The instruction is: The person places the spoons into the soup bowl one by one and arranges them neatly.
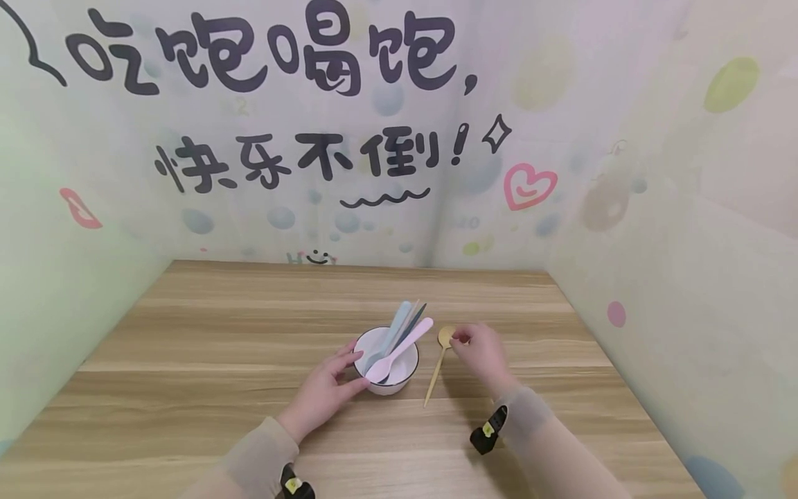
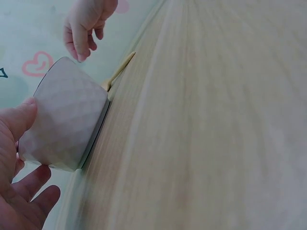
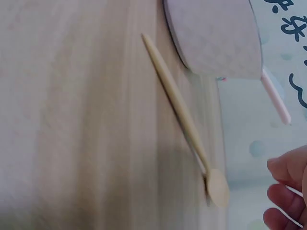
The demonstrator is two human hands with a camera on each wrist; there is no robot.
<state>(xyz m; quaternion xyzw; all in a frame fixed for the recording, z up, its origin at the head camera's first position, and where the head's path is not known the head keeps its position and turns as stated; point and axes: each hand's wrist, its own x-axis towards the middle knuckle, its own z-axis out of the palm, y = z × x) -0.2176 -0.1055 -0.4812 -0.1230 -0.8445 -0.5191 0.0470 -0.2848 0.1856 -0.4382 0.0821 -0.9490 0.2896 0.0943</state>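
Observation:
A white bowl [image 1: 388, 391] with a dark rim stands on the table, its wall faceted in the left wrist view. My left hand [image 1: 321, 394] holds it from the left, thumb on the near side and fingers round the far side. A pink spoon [image 1: 414, 338], a light blue utensil [image 1: 397, 324] and some thinner, darker utensils lean in the bowl, their lower ends partly hidden. Right of the bowl lies a yellowish, wood-like spoon [image 3: 180, 108]. My right hand [image 1: 485, 352] hovers by the spoon's round end, fingers loosely bent, apart from it in the right wrist view.
The wood-grain table [image 1: 218, 333] meets a back wall [image 1: 486, 229] with printed writing and side walls at left [image 1: 62, 291] and right [image 1: 673, 333]. Black wrist devices sit on both sleeves.

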